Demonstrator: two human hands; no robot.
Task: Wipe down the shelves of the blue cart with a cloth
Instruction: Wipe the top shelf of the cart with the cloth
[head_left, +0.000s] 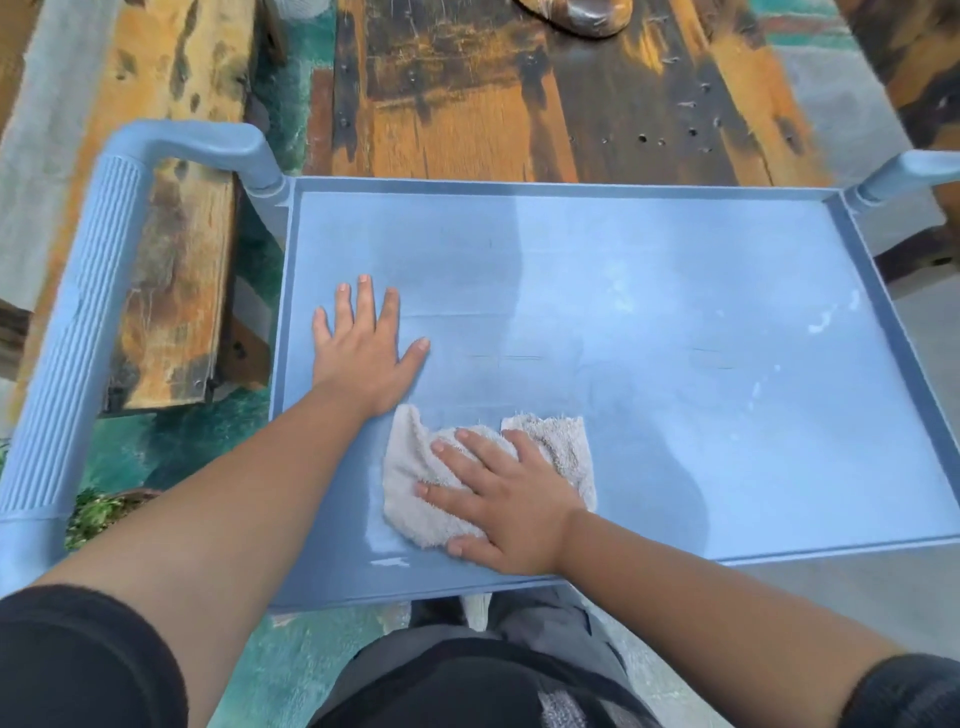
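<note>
Nearest the camera are two bare forearms with black sleeves pushed up past the elbows, reaching over dark trousers toward the blue cart (291, 364).

The right hand (506, 506) lies flat and spread, palm down, on a pale cloth (415, 467), pressing it onto the top shelf (675, 291) near its front edge. The fingers (441, 493) are splayed across the cloth rather than curled around it. The cloth is a looped terry towel, off-white to faintly pink, bunched into soft folds with a frayed fringe along its far edge.

Just beyond and to the left, the left hand (363, 343) rests open on the bare shelf, fingers stretched and slightly apart, wrist almost touching the cloth's far left corner. It holds nothing.

The shelf is a shallow rectangular tray of smooth matte blue plastic with a low raised rim all round. Its surface shows a darker patch on the left half, faint scratches, and whitish smears and flecks toward the right side.

On the left, a thick tubular handle (72, 332) with fine ribbing runs alongside the tray and bends in to join a corner post.

Beyond the cart lie weathered wooden planks (467, 104), orange, brown and black with teal patches, pocked with small holes.
</note>
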